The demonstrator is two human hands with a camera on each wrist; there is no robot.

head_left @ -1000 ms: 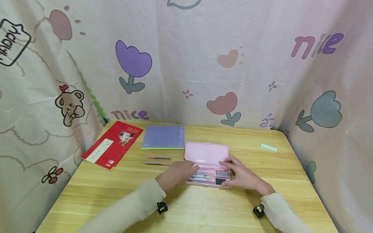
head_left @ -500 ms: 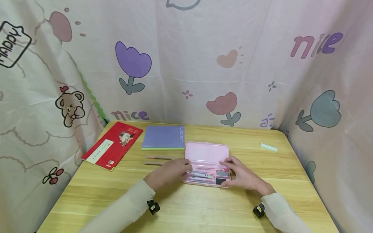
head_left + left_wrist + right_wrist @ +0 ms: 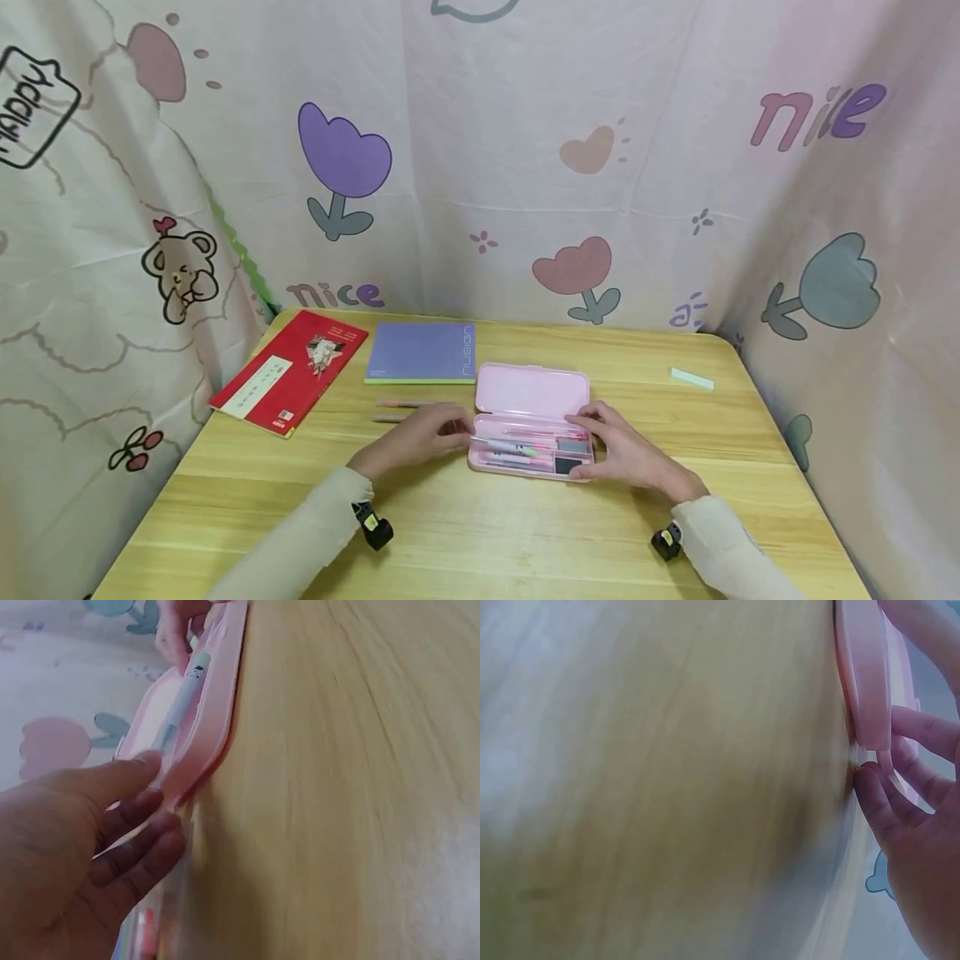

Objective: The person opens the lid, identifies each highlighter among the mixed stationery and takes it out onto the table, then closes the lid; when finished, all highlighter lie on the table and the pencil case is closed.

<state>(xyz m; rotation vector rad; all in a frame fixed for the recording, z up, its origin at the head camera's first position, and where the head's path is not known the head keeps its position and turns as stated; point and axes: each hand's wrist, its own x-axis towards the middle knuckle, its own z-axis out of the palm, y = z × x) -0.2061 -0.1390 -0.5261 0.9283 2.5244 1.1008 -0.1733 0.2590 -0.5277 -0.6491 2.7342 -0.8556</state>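
A pink pencil case lies with its lid up in the head view, several pens and dark blocks in its compartments. My left hand is at its left end, thumb and fingertips pinching the end of a pale pen with a greenish tip and small dark print. That pen slants over the case's left rim. In the left wrist view the case wall runs beyond the fingers. My right hand holds the right end of the case, thumb at the near corner and fingers at the far side; the right wrist view shows them around the case end.
Two slim brown-and-pink pens lie left of the case, partly behind the left hand. A red booklet and a blue notebook lie at the back left. A pale green strip lies at the back right, before a patterned curtain.
My left hand has moved left from over the case to its left end, and the pale pen has shifted left with it. The right hand has stayed on the case.
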